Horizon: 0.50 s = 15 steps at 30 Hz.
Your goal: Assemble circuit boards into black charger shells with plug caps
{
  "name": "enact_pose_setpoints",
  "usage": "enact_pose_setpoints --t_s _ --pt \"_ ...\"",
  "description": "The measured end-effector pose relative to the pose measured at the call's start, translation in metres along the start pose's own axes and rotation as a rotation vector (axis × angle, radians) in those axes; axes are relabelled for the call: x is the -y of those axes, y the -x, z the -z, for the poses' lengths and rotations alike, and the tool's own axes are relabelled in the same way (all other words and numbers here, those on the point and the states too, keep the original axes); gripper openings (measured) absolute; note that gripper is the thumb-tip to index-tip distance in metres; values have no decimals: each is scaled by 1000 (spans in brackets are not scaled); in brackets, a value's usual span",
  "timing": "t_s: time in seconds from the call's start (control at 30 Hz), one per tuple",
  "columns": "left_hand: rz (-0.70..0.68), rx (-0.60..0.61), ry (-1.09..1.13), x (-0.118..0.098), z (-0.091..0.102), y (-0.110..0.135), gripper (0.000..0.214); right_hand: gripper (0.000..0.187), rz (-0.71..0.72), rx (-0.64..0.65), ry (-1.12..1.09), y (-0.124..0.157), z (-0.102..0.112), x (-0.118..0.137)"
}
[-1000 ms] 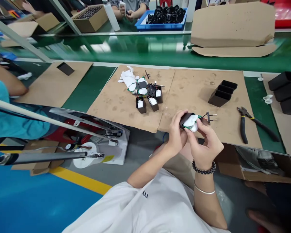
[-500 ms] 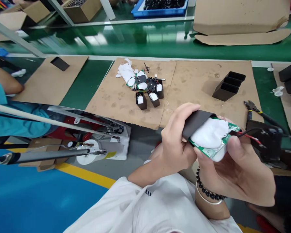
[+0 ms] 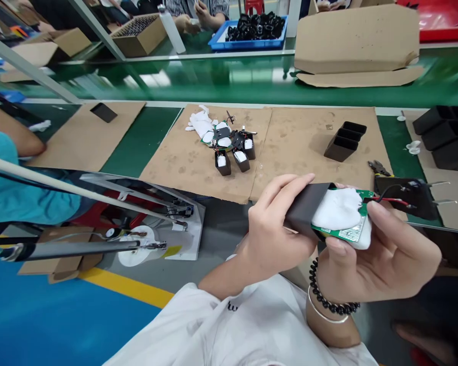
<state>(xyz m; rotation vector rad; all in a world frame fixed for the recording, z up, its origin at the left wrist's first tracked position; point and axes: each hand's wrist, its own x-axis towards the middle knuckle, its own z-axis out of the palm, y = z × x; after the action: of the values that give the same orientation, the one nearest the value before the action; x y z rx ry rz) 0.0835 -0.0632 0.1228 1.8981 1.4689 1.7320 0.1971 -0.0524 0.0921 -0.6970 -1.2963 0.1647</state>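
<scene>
My left hand (image 3: pixel 277 231) is wrapped round a black rectangular housing (image 3: pixel 304 209), held tilted above the table's front edge. A green circuit board (image 3: pixel 361 223) with a white pad on top sticks out of the housing's open right end, its other end inside. My right hand (image 3: pixel 385 254) pinches the board's outer end between thumb and fingers. From that end, red and black wires run to a black plug plate (image 3: pixel 408 195) with two metal pins, which hangs to the right. Wire cutters (image 3: pixel 377 168) lie just behind the plate.
Black housings (image 3: pixel 345 142) stand on the cardboard (image 3: pixel 290 142), with more housings (image 3: pixel 446 137) at far right. Several board assemblies (image 3: pixel 232 140) and a white glove (image 3: pixel 200 124) lie left of centre. A co-worker's arm (image 3: pixel 19 127) is at left. A blue tray (image 3: pixel 248 44) stands behind the green belt.
The board has turned more level and seems slightly deeper in the housing. The plug plate has swung outward, its pins now showing. The view has shifted, revealing more of the far side.
</scene>
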Motion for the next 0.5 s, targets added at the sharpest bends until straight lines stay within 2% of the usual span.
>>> enact_pose_setpoints --t_s 0.07,0.13,0.33,0.43,0.5 --pt "10 18 -25 -2 3 0 42 52 66 -43 -30 -4 -4 3" --pt "9 29 -45 -4 5 1 44 51 61 -51 -52 -6 -5 5" --pt "-63 64 -104 -2 8 3 47 43 -75 -108 -131 -1 -6 11" --pt "-95 97 -166 6 8 6 46 44 -158 -54 -158 3 -2 10" --pt "-95 119 -204 16 8 9 45 48 -180 -75 -117 8 6 3"
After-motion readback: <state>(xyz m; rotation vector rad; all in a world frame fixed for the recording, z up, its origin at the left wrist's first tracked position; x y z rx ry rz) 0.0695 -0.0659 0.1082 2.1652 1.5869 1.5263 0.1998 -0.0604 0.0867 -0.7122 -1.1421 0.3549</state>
